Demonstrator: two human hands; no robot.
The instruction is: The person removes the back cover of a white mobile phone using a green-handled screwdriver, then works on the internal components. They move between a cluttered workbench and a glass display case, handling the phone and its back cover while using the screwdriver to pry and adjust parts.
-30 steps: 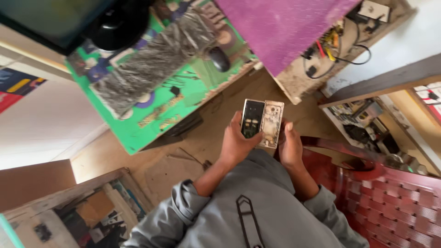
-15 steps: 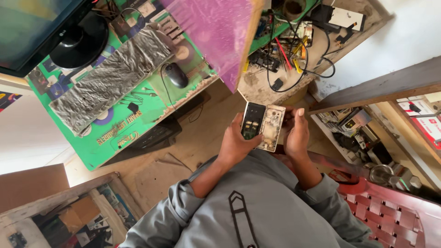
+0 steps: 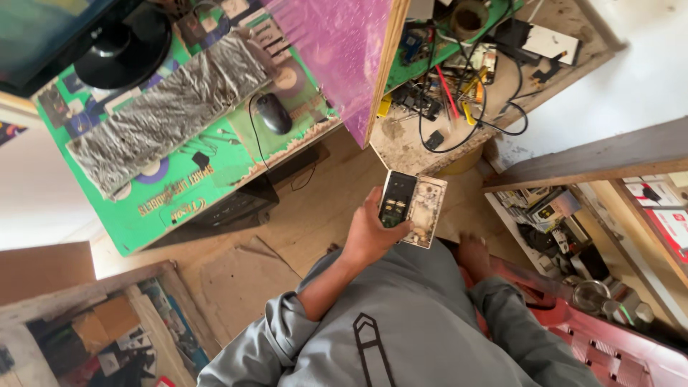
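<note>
My left hand (image 3: 369, 233) has its grip closed around two things held together: a black remote (image 3: 396, 199) with small buttons and, beside it on the far side from my palm, a pale open casing (image 3: 424, 211) that shows its bare inside. The thumb lies across the lower front of the remote and the other fingers wrap behind, so both pieces sit upright above my lap, tilted a little away from me. My right hand (image 3: 474, 256) is off them now, lying low beside my knee just to the right of and below the grip; its fingers look loosely curled and I see nothing in it.

Half a second ago that right hand was up at the right edge of the casing, touching it, so both hands shared the hold. It has since dropped away and the left hand carries the pair alone. The view has also swung, so more of the cluttered work surface (image 3: 408, 140) shows above the grip.

Above and to the left of the grip a purple board (image 3: 337, 54) stands on edge. Farther left lies a green mat (image 3: 208, 172) carrying a black mouse (image 3: 274, 113) and a silvery foil-covered strip (image 3: 165, 115). Up and to the right of the grip the surface is strewn with black cables (image 3: 494, 118) and small tools. Right of the grip stands a wooden shelf (image 3: 573, 161) with boxes under it. Below the grip is my grey sleeve (image 3: 287, 326).
</note>
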